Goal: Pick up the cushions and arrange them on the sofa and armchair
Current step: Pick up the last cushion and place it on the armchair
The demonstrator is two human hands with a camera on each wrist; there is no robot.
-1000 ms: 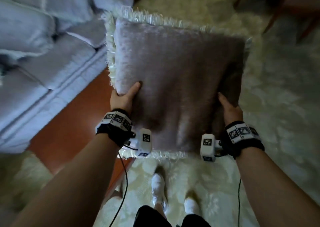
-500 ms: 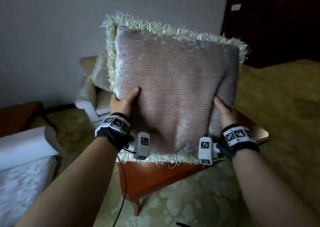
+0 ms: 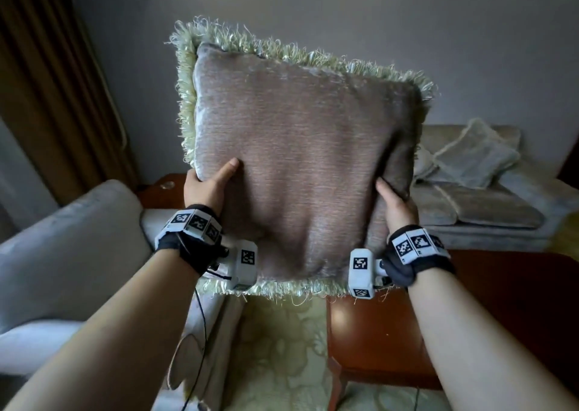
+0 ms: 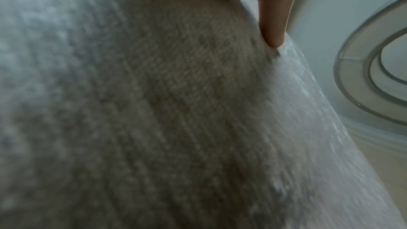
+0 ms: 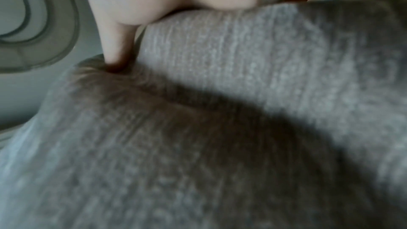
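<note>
A square taupe cushion (image 3: 300, 166) with a pale green fringe is held upright in the air in front of me. My left hand (image 3: 206, 185) grips its left edge, thumb on the front face, fingers hidden behind. My right hand (image 3: 393, 201) grips the right edge the same way. Both wrist views are filled by the cushion's woven fabric (image 4: 154, 111) (image 5: 220, 128), with a thumb pressed into it. A pale armchair (image 3: 488, 197) stands at the right rear with a light cushion (image 3: 476, 157) on its seat. The grey sofa's arm (image 3: 72, 248) is at lower left.
A reddish wooden table (image 3: 488, 323) stands at lower right, below the cushion. A small wooden side table (image 3: 163, 188) sits behind the sofa arm. Brown curtains (image 3: 53, 82) hang at the left. Pale patterned carpet (image 3: 275, 357) lies between sofa and table.
My view has swung up from the floor to the room and turned, so the armchair now lies at the right. The cushion stays held in both hands, slightly higher.
</note>
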